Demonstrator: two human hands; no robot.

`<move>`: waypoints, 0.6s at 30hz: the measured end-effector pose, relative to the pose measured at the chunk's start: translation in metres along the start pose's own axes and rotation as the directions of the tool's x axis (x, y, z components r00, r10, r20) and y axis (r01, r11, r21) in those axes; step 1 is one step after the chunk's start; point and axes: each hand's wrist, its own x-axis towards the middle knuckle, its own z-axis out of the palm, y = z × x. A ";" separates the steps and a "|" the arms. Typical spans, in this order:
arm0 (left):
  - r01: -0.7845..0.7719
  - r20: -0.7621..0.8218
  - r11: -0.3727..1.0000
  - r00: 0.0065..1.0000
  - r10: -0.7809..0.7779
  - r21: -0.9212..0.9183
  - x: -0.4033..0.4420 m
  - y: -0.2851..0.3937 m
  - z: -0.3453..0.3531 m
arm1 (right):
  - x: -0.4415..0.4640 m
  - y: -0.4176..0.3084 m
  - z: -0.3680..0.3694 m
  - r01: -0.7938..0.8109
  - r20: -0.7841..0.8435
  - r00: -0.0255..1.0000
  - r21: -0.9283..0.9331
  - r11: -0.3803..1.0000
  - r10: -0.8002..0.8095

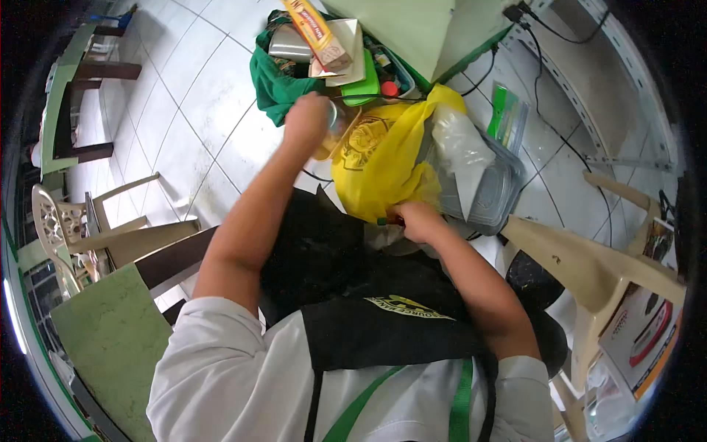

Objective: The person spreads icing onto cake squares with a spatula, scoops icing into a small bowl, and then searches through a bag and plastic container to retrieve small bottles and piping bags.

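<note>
My left hand (305, 121) is closed round a clear container (335, 118), beside the green cloth bag (276, 92) and left of the yellow plastic bag (383, 151). Closed at the lower edge of the yellow bag, my right hand (416, 221) has a small dark item with a green end showing beside its fingers; what it grips is too small to name. The green bag holds a metal container (291, 43) and a yellow and red box (318, 33). A green-lidded item (361, 85) lies next to them.
Clear plastic containers (490, 184) and a white plastic bag (460, 140) lie right of the yellow bag. Black cables (541, 96) run across the tiled floor. Beige chairs stand at left (110, 239) and right (589, 265). A green table (114, 346) is at lower left.
</note>
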 end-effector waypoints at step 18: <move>-0.112 0.280 0.994 0.954 0.107 0.002 -0.002 -0.028 0.065 | 0.033 -0.030 -0.085 0.068 -0.347 0.870 0.788 0.612 0.349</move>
